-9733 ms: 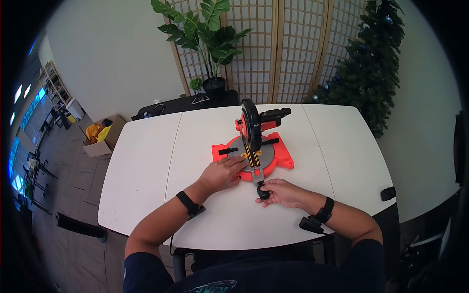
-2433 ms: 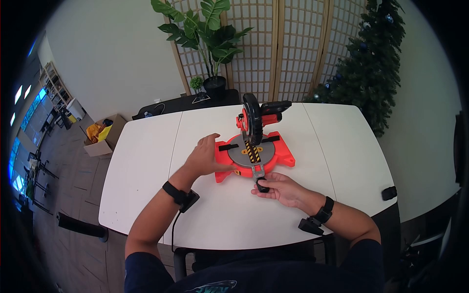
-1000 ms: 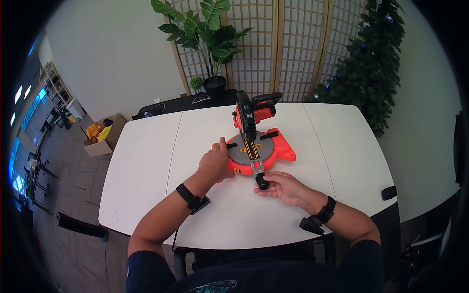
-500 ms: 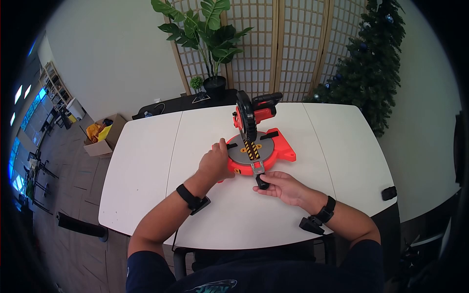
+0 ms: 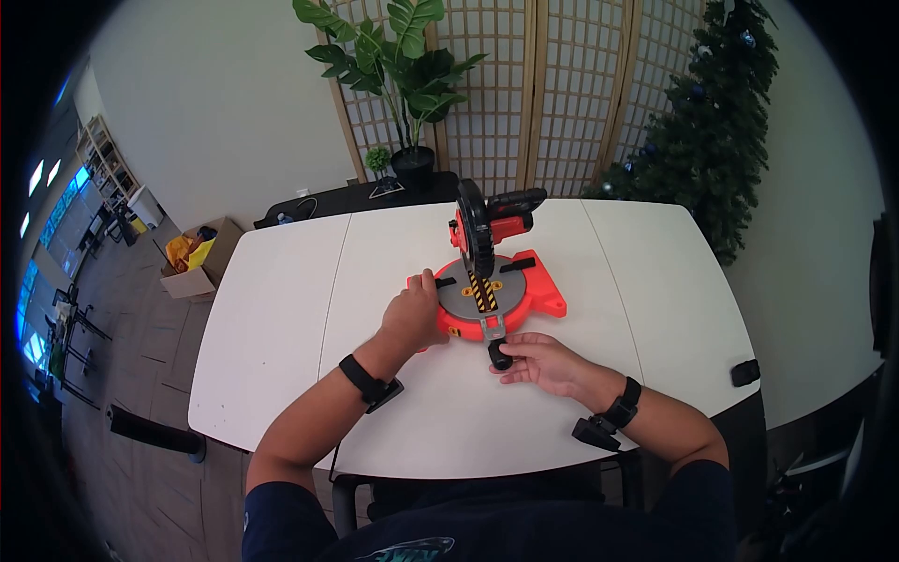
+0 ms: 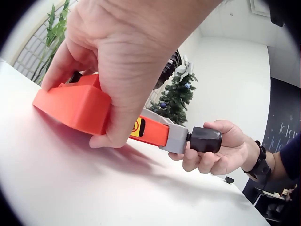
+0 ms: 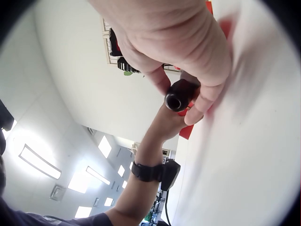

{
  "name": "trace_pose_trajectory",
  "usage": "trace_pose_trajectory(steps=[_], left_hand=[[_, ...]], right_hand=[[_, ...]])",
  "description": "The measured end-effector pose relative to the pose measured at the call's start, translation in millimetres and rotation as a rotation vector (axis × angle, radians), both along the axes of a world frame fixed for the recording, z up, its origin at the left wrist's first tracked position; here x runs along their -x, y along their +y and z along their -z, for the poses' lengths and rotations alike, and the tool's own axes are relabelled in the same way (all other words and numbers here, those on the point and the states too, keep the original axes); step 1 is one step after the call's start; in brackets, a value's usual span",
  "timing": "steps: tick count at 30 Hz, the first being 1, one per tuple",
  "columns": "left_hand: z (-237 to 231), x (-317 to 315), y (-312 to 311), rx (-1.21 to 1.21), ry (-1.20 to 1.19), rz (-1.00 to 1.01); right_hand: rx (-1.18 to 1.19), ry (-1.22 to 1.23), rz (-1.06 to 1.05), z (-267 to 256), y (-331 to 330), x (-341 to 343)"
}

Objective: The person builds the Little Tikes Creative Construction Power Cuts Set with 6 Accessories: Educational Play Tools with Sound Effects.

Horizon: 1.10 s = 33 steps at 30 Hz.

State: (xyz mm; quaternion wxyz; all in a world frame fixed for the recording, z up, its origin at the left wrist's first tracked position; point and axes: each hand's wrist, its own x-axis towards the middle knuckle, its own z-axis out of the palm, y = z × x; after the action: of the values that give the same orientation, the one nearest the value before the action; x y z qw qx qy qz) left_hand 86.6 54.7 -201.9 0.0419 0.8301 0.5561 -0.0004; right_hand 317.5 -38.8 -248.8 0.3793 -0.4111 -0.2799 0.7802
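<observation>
A red and black miter saw (image 5: 513, 302) with a grey round turntable (image 5: 456, 300) stands on the white table. My left hand (image 5: 410, 317) grips the left end of its red base; in the left wrist view the thumb lies on the near side of the red base end (image 6: 75, 106) and the fingers reach over its top. My right hand (image 5: 548, 363) holds the black knob (image 5: 499, 356) at the front between thumb and fingers. The right wrist view shows the end of the knob (image 7: 178, 98) between thumb and fingers. The saw head (image 5: 479, 229) is raised above the turntable.
A small black object (image 5: 744, 373) lies at the right edge of the white table (image 5: 272, 347). Behind stand a potted plant (image 5: 412, 167), a lattice screen (image 5: 571, 103) and a decorated tree (image 5: 702, 159). A cardboard box (image 5: 220, 258) is on the floor at left.
My left hand, beside the base with spread fingers earlier, now grips its left end. Over the last half second the front knob and saw head have moved slightly nearer to me.
</observation>
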Motion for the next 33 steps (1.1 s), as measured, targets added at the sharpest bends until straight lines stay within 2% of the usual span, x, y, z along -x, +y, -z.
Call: trace_pose_trajectory(steps=[5, 7, 13, 16, 23, 26, 29, 33], left_hand=[[4, 2, 2, -0.013, -0.003, 0.012], [2, 1, 1, -0.017, 0.006, 0.009], [2, 2, 1, -0.019, 0.004, 0.015], [4, 3, 3, -0.014, 0.001, 0.021], [5, 3, 3, -0.041, 0.002, 0.022], [5, 3, 4, -0.047, -0.011, 0.028], [4, 3, 4, -0.013, -0.027, 0.019], [8, 4, 4, -0.031, -0.025, 0.026]], right_hand=[[0.01, -0.008, -0.021, 5, 1, 2], [-0.123, -0.033, 0.002, 9, -2, 7], [-0.01, -0.002, -0.061, 0, 2, -3], [0.02, 0.012, -0.028, 4, 3, 0], [-0.036, 0.008, 0.0, 14, 4, -1], [-0.028, 0.113, -0.015, 11, 5, -5], [0.036, 0.039, -0.057, 1, 1, 1], [-0.028, -0.037, -0.059, -3, -2, 3]])
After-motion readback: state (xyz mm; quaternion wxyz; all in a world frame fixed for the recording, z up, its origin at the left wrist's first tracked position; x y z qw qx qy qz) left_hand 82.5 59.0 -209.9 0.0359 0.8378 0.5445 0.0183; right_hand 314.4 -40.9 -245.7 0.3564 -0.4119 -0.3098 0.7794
